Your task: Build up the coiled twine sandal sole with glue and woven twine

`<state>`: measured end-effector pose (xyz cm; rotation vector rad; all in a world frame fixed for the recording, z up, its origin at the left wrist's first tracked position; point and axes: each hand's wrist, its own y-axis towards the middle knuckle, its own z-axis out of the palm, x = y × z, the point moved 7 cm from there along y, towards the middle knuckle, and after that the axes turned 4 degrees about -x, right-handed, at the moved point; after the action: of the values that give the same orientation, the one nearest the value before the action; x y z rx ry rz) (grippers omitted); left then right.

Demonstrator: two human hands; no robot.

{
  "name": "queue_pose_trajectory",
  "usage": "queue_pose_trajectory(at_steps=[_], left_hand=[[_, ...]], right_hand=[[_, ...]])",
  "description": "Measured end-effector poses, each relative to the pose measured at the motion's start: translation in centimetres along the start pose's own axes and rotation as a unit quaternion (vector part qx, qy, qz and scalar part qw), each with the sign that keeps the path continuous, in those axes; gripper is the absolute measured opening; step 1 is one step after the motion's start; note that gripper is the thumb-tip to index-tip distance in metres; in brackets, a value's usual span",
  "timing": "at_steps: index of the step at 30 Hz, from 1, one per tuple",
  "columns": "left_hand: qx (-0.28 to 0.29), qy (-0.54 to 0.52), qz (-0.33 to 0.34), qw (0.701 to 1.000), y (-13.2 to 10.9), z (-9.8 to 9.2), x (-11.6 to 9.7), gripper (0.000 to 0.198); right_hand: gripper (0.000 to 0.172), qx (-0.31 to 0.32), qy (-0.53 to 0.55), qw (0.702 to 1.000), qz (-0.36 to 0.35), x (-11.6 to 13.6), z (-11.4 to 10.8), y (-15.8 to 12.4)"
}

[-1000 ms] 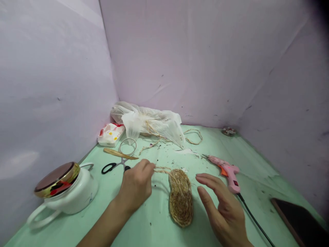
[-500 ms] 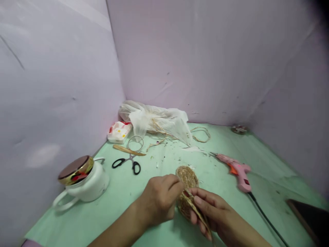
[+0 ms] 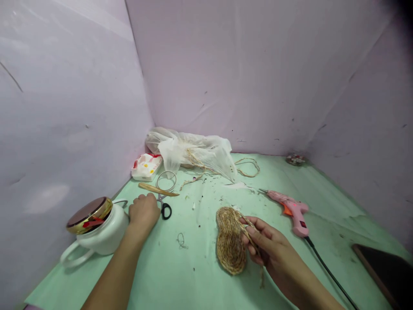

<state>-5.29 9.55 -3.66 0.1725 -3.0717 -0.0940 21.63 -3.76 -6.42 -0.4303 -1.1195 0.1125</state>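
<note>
A sole-shaped piece of coiled straw rope (image 3: 230, 247) is held up in front of me, tilted, its flat face showing. My right hand (image 3: 263, 241) pinches it at its right edge between thumb and fingers, and a loose end of the rope (image 3: 261, 275) hangs below. On the left, my left hand (image 3: 144, 211) is closed over one handle of the black-handled scissors (image 3: 166, 211), hiding that loop; the other loop still shows. Just beyond the scissors lie a wooden stick (image 3: 158, 189) and a ring-shaped roll (image 3: 166, 181).
A white teapot (image 3: 103, 237) with a gold-rimmed lid stands left. A pink glue gun (image 3: 295, 211) lies right, its black cord running toward me past a dark flat device (image 3: 380, 271). At the back are a plastic bag (image 3: 200, 150), a small box (image 3: 146, 168) and loose rope (image 3: 248, 168).
My left hand has left the rope piece and moved left to the scissors. The rope piece stays in my right hand, more of its face now visible. A thin tangle on the table is uncovered.
</note>
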Motion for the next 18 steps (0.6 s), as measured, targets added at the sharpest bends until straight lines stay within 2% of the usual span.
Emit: queue_pose_trajectory(at_steps=[4,10,12,15,17,18], left_hand=[[0.015,-0.004,0.032,0.999,-0.7,0.0,-0.7,0.029],[0.058,-0.068,0.102,0.991,-2.1,-1.3,-0.8,0.018],[0.040,-0.099,0.088,0.990,-1.6,-1.9,-0.4,0.017],[-0.025,-0.146,0.041,0.988,-0.7,-2.8,0.0,0.018],[-0.073,-0.199,0.030,0.977,-0.9,-3.3,-0.6,0.018],[-0.099,-0.240,0.044,0.965,-1.3,-3.5,-1.4,0.017]], right_hand=[[0.040,-0.008,-0.002,1.000,-0.003,0.1,-0.2,0.2],[0.041,-0.015,-0.005,1.000,-0.010,0.2,-0.4,0.5],[0.042,-0.016,-0.010,1.000,-0.012,0.0,-0.4,0.7],[0.042,-0.014,-0.012,1.000,-0.021,-0.2,-0.5,0.8],[0.044,-0.012,-0.005,0.999,-0.029,-0.4,-0.5,0.9],[0.045,-0.009,0.002,0.999,-0.034,-0.5,-0.5,0.9]])
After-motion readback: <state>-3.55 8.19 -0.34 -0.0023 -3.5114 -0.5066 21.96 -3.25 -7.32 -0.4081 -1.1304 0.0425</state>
